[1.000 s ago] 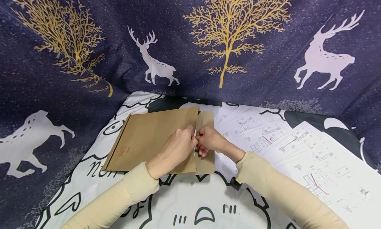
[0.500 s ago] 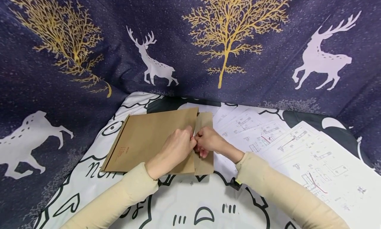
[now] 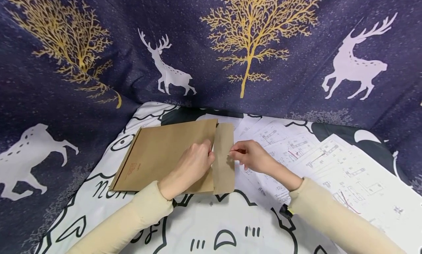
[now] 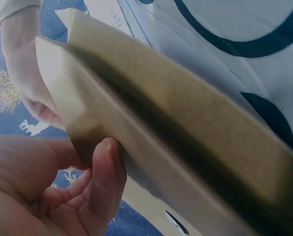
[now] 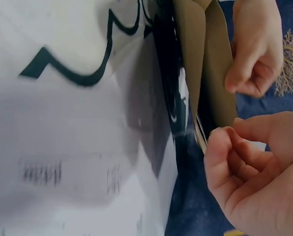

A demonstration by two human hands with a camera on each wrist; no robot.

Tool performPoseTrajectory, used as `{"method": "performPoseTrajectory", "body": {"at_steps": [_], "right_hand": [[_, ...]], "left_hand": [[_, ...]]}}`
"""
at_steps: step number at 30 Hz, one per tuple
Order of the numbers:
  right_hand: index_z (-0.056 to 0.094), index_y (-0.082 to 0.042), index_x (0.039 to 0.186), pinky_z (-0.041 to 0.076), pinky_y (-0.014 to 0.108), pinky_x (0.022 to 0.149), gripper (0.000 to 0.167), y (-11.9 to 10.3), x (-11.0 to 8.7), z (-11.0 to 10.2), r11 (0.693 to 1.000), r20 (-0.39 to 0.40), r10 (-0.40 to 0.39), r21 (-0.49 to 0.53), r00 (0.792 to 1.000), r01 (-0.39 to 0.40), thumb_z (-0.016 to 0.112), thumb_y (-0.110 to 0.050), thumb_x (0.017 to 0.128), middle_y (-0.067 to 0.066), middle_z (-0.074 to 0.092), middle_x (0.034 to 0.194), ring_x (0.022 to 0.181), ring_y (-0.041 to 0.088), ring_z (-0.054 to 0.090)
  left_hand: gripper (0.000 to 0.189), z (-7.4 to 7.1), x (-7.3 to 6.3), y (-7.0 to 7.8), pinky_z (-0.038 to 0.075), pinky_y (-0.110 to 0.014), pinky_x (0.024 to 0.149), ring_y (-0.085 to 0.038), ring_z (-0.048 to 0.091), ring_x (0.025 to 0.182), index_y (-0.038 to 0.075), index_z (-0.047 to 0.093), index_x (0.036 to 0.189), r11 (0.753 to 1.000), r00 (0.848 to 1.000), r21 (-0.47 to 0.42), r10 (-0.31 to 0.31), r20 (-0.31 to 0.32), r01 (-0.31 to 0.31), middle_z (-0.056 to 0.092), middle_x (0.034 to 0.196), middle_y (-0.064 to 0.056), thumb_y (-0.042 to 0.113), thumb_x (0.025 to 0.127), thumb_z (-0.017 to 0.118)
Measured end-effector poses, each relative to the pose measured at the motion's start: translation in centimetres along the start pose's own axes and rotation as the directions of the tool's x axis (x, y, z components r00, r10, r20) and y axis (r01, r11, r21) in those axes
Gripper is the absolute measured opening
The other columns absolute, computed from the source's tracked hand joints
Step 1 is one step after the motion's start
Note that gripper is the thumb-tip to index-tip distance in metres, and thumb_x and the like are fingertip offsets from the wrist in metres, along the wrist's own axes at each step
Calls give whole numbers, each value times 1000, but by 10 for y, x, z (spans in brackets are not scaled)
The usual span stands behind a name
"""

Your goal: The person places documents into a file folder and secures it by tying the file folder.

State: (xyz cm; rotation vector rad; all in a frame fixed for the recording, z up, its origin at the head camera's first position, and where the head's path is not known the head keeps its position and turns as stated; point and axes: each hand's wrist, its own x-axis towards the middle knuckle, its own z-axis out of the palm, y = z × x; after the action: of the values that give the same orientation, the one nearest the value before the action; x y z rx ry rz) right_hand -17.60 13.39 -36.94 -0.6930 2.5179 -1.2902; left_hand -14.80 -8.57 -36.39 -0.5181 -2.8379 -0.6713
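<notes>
Likely light, creasable, the envelope (image 3: 165, 144) suited left hand (image 3: 192, 160) pinching its right end; right hand (image 3: 253, 155) pinched, on what unclear

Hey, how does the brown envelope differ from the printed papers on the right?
The brown envelope has small red print, while the printed papers are white with line drawings. The envelope is a single item, whereas the papers overlap in a spread. The left hand grips the envelope; it does not hold the papers. Both are over the white patterned cloth.
</notes>
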Motion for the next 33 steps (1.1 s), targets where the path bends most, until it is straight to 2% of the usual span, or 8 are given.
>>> {"method": "performPoseTrajectory", "body": {"at_steps": [2, 5, 10, 13, 17, 24, 33], "right_hand": [[73, -1, 100, 54, 32, 53, 10, 4, -6, -7, 1000, -23, -9, -30, 1000, 8, 65, -7, 99, 2, 65, 76, 60, 15, 57], [73, -1, 103, 55, 33, 66, 10, 11, -15, -15, 993, -62, -34, -115, 998, 26, 67, -7, 99, 2, 69, 85, 71, 14, 61], [72, 0, 113, 54, 39, 81, 17, 16, -32, -26, 972, -87, -51, -233, 995, 30, 67, -8, 99, 7, 73, 103, 95, 22, 67], [68, 1, 122, 55, 41, 79, 26, 17, -44, -32, 966, -78, -13, -258, 997, -7, 67, -12, 100, 16, 70, 117, 98, 28, 68], [64, 1, 130, 54, 40, 76, 35, 21, -59, -40, 959, -83, 34, -279, 996, -56, 68, -18, 100, 21, 67, 126, 92, 25, 68], [58, 2, 138, 54, 39, 74, 46, 33, -83, -58, 956, -91, 85, -273, 992, -107, 67, -25, 102, 25, 61, 135, 86, 18, 66], [56, 4, 140, 53, 35, 69, 50, 53, -116, -84, 924, -161, 121, -343, 980, -170, 68, -25, 101, 27, 60, 137, 85, 18, 66]], "left_hand": [[19, -1, 0, 0, 45, -36, 51, -19, 54, 56, 11, 53, 78, 1000, 1000, -5, -13, 10, 13, 52, 63, -1, 4, 90, 66], [18, -3, 0, 1, 45, -36, 52, -19, 53, 56, 12, 53, 79, 1000, 999, -12, -25, 23, 26, 52, 63, 0, 5, 90, 66], [19, -4, 0, 0, 45, -36, 52, -19, 53, 56, 12, 53, 78, 1000, 999, -11, -27, 20, 28, 51, 62, 0, 5, 90, 66], [19, -4, -1, 0, 45, -36, 51, -19, 52, 56, 12, 53, 78, 1000, 999, -7, -28, 17, 28, 51, 62, 0, 5, 90, 66], [20, -4, -1, -1, 44, -35, 51, -18, 52, 55, 11, 54, 78, 1000, 999, -4, -30, 15, 30, 51, 62, 0, 5, 90, 67], [19, -4, -2, -1, 44, -34, 51, -18, 52, 56, 10, 55, 78, 999, 999, -9, -32, 21, 32, 51, 63, 1, 5, 91, 68], [19, -4, -2, 1, 44, -34, 52, -18, 52, 57, 11, 54, 78, 999, 999, -21, -41, 35, 41, 51, 63, 1, 5, 91, 68]]}}
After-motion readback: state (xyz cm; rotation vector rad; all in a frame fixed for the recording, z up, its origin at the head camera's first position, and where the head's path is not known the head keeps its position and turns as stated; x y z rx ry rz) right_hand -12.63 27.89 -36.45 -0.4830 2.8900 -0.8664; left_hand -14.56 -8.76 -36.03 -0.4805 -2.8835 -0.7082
